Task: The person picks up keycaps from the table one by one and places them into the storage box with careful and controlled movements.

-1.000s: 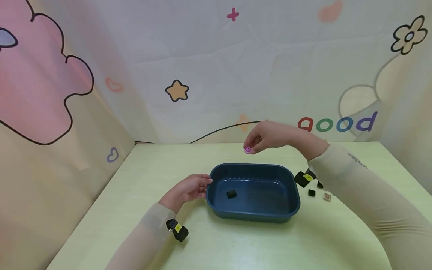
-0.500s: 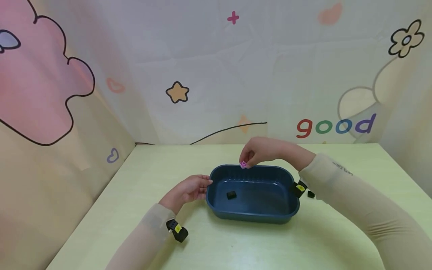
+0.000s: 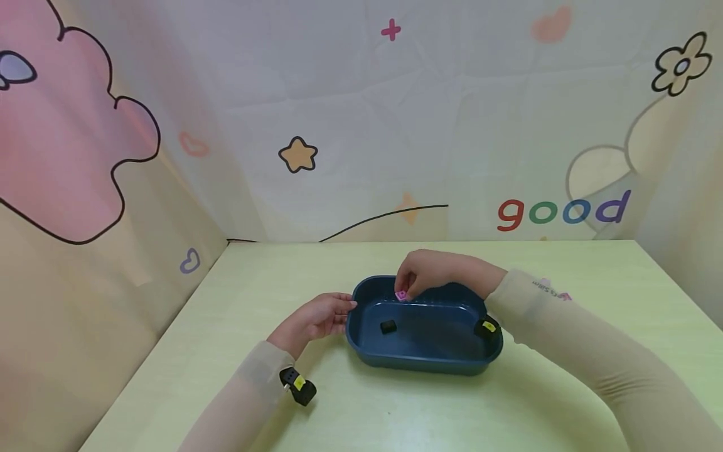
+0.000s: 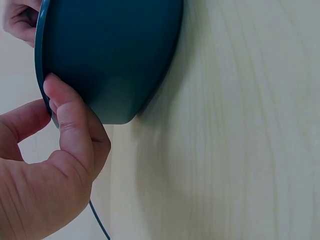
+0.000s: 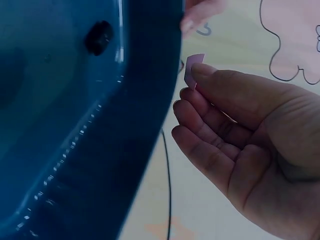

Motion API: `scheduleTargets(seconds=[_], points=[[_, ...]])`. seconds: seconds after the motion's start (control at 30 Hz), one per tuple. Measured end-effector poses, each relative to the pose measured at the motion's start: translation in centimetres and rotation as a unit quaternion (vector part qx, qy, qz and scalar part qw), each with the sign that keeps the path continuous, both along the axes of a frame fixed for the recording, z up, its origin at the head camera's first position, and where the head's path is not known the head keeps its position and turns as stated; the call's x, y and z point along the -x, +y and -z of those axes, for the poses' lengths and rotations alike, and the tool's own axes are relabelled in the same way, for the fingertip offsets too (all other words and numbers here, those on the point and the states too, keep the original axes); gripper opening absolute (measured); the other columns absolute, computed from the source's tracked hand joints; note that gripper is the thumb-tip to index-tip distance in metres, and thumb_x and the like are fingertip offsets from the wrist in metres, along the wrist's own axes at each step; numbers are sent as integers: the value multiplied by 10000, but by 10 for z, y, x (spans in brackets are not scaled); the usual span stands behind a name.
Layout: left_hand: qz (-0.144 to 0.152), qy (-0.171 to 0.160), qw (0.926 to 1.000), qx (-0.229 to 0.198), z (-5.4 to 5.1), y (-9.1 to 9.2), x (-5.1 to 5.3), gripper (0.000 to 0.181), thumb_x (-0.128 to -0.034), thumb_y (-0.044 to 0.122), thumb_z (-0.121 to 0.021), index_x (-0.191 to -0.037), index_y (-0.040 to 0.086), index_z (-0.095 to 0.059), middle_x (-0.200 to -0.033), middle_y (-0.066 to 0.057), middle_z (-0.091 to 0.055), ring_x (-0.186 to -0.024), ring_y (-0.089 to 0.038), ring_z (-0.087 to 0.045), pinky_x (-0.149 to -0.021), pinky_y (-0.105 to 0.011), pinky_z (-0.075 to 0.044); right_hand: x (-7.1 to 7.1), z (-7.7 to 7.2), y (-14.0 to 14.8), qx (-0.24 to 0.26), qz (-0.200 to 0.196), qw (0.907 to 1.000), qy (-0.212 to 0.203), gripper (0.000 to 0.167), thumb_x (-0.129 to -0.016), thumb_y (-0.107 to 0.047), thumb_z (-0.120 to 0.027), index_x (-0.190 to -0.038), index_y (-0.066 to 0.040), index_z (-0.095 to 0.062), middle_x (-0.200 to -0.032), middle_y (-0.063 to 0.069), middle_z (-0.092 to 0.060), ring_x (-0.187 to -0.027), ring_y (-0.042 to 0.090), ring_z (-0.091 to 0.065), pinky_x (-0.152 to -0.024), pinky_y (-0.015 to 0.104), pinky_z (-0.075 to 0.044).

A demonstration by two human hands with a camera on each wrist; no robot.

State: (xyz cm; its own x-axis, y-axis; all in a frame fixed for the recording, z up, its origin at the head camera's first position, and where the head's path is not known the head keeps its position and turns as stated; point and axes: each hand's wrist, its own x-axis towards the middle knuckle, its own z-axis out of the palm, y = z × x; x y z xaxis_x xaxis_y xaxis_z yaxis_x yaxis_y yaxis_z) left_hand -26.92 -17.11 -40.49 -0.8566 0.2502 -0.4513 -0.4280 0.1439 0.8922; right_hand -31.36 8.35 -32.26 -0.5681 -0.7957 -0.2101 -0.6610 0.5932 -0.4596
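Observation:
A dark blue plastic basin point(image 3: 420, 364) stands on the table. At its left end my left hand point(image 3: 316, 317) pinches the rim; the left wrist view has the thumb and fingers of that hand point(image 4: 65, 145) on the edge of the basin point(image 4: 110, 55). Over the far side of the basin, my right hand point(image 3: 432, 270) holds a small pink toy block point(image 3: 401, 295) between thumb and fingers. The right wrist view shows this pink block point(image 5: 194, 67) at the fingertips, side-on. Inside the basin lies a small black block point(image 3: 388, 326), left of centre.
Small pink pieces point(image 3: 565, 296) peek out behind the right sleeve point(image 3: 587, 339), which covers part of the table to the right. A printed cloth backdrop point(image 3: 361, 125) rises behind the pale table point(image 3: 271, 270).
My right hand has come down and slightly left with the pink block, from above the basin to its far inner side. The sleeve now covers the small pieces at right. My left hand stays put.

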Motion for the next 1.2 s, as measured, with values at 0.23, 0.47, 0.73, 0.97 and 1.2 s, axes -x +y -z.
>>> scheduleTargets(seconds=[0.23,0.47,0.73,0.97,1.2], points=[[31,10,10000,-33,0,0,1,140,-1066,124,-492,-1183,50,-517,-814,9,-566,-689,-100,-535,-591,-158,-517,3,15,-7,-196,46,9998,-43,131,-923,-63,-733,-1043,-36,-776,-948,66,-759,-798,92,-616,-788,230,-582],[26,-10,10000,-32,0,0,2,188,-1067,123,-493,-1229,28,-513,-840,2,-566,-708,-108,-534,-600,-160,-521,5,29,-13,-413,79,9991,-61,110,-919,-65,-737,-1019,-53,-782,-934,48,-748,-792,97,-595,-786,224,-569],[-24,-37,10000,-8,1,0,1,211,-1066,123,-496,-1249,18,-510,-833,3,-569,-712,-110,-535,-605,-164,-527,3,43,-18,-668,88,9977,-108,79,-907,-54,-739,-974,-72,-778,-913,28,-739,-778,84,-582,-763,207,-542],[-80,-56,10000,-18,2,0,0,182,-1063,121,-505,-1222,35,-521,-827,4,-570,-708,-112,-536,-601,-168,-530,1,50,-16,-855,141,9961,-137,68,-912,-65,-740,-970,-76,-773,-903,23,-731,-775,89,-573,-760,210,-531],[-73,-64,9999,-35,3,-1,1,182,-1064,122,-501,-1225,38,-518,-835,3,-569,-711,-110,-536,-605,-168,-527,1,53,-12,-878,244,9956,-230,67,-912,-64,-743,-973,-75,-767,-899,27,-721,-776,98,-573,-762,215,-532]])
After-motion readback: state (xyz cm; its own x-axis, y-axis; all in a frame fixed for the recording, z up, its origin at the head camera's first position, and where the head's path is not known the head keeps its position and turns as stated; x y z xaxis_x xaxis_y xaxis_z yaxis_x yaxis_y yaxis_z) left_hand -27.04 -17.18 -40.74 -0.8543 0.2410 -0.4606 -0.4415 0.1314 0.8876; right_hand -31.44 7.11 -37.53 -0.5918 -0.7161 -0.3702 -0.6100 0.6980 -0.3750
